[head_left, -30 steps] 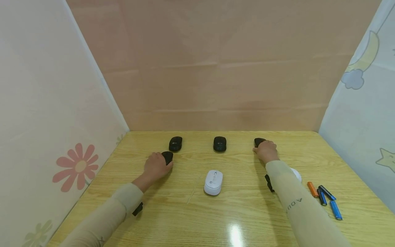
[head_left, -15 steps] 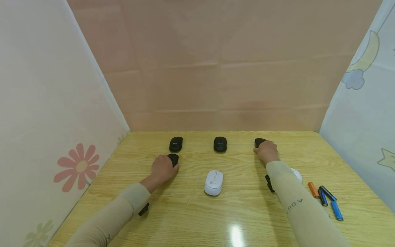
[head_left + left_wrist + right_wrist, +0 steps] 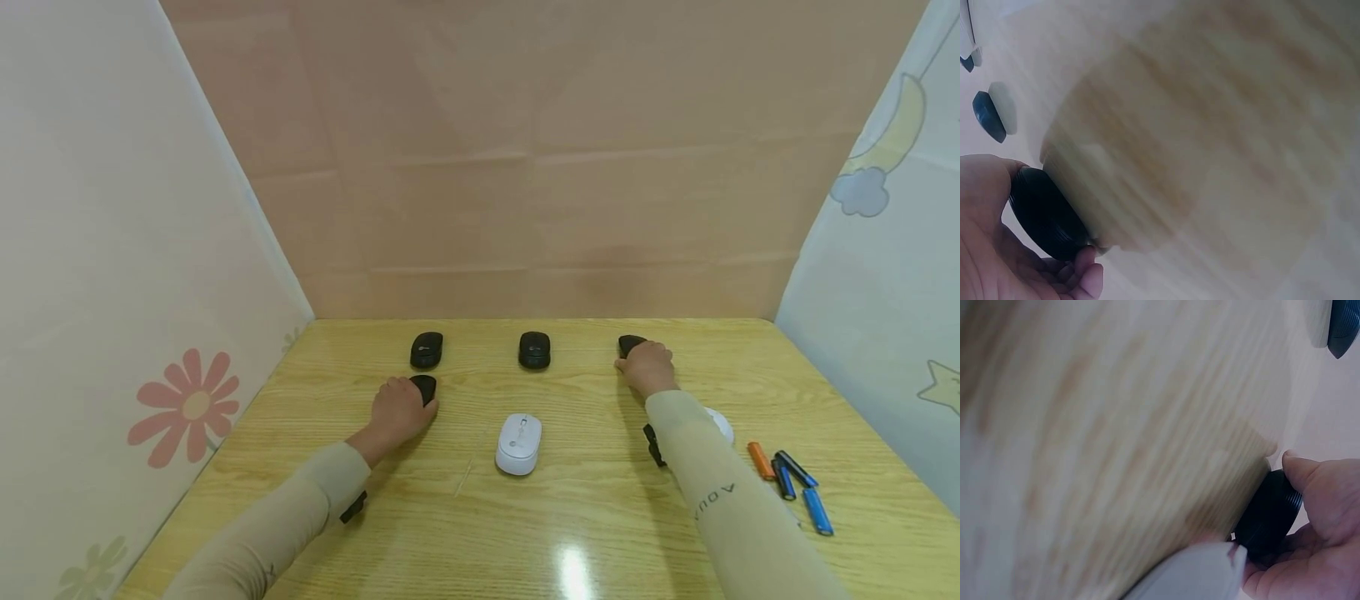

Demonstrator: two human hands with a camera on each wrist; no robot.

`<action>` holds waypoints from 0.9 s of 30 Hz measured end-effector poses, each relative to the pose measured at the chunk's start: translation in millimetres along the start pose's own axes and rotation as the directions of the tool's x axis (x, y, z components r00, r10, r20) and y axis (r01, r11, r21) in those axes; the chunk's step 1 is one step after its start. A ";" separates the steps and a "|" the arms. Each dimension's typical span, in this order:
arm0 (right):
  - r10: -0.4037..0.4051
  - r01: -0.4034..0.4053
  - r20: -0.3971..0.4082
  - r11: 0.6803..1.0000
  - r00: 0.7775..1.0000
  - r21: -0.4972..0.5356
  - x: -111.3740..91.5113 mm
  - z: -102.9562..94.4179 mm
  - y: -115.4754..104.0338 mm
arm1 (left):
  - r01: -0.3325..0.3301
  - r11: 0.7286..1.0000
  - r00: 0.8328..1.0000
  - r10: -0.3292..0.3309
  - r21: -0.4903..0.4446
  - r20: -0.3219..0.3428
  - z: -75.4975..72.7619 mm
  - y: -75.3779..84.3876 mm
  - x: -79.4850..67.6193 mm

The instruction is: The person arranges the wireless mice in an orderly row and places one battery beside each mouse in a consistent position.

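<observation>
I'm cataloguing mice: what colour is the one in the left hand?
Black: the mouse in the left hand shows best in the left wrist view.

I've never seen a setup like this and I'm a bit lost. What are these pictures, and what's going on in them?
There is no machine here, just a person's two bare hands. The wide picture comes from a camera worn on the head, looking forward and down; the two closer ones come from a camera on each wrist. The left hand holds a black computer mouse, and the right hand grips another black mouse. On the wooden table lie two more black mice along the back, a white mouse near the middle, and small orange and blue cylinders that look like batteries. A white rounded thing is partly hidden behind the right sleeve.
</observation>
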State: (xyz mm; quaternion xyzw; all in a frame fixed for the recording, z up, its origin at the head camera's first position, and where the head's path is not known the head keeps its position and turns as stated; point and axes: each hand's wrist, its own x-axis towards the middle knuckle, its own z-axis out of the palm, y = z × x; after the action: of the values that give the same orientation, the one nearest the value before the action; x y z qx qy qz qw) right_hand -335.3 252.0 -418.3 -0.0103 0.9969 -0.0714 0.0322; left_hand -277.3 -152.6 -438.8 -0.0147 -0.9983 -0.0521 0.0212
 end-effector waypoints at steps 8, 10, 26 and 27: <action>-0.011 0.011 0.000 1.000 1.000 -0.014 0.8 0.8 1.2 | 0.010 1.000 1.000 -0.010 0.018 0.003 1.3 2.2 2.1; -0.013 0.013 0.002 1.000 1.000 -0.016 1.4 1.0 1.6 | 0.012 1.000 1.000 -0.012 0.025 0.004 1.1 2.5 2.4; 0.031 -0.031 0.000 0.999 1.000 0.011 6.8 5.4 2.0 | 0.002 1.000 1.000 -0.002 0.016 -0.011 -1.5 2.5 -0.6; 0.033 -0.033 -0.002 0.999 0.999 0.009 7.2 5.5 2.1 | -0.002 1.000 1.000 0.002 0.022 -0.010 -1.4 2.4 -0.8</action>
State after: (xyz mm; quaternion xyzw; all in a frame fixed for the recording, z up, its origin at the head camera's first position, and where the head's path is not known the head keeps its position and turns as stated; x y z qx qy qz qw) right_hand -342.2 253.1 -424.4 0.0062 0.9966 -0.0753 0.0325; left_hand -276.4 -150.3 -437.2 -0.0152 -0.9987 -0.0411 0.0262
